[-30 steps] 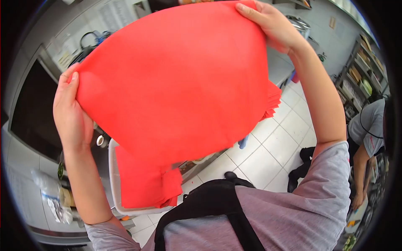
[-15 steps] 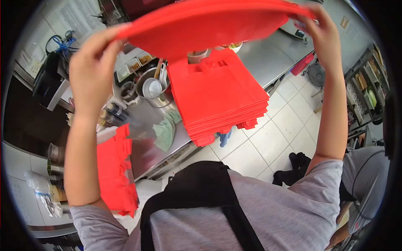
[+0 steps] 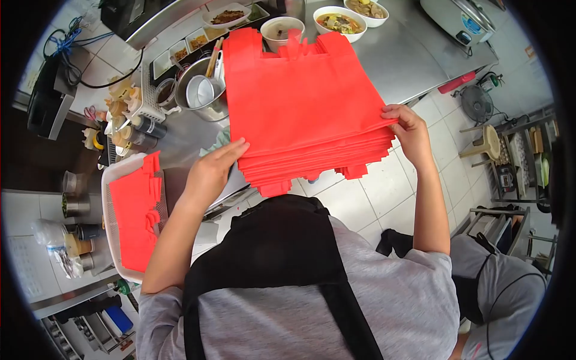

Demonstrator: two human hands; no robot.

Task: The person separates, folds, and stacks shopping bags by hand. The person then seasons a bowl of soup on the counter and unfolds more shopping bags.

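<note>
A thick stack of red fabric bags [image 3: 306, 102] lies at the edge of the steel counter, cut-out handles pointing away from me. My right hand [image 3: 410, 129] pinches the near right corner of the top bag, thumb and fingers closed on its edge. At the near left corner, my left hand [image 3: 210, 174] has its fingers laid together over the bag's edge, its thumb mostly hidden. More red bags [image 3: 135, 210] sit in a white plastic basket [image 3: 111, 180] to my left. Part of a green cloth [image 3: 217, 141] shows behind my left hand.
The steel counter [image 3: 402, 60] carries bowls of food [image 3: 340, 23], a metal pot [image 3: 207, 108] with utensils and several sauce bottles [image 3: 141, 129]. A fan [image 3: 477, 103] and a stool [image 3: 487, 143] stand at right. Another person [image 3: 510, 288] is close behind on my right.
Both hands have come down and toward me from high above the counter. The red bag they held raised now lies flat on the stack.
</note>
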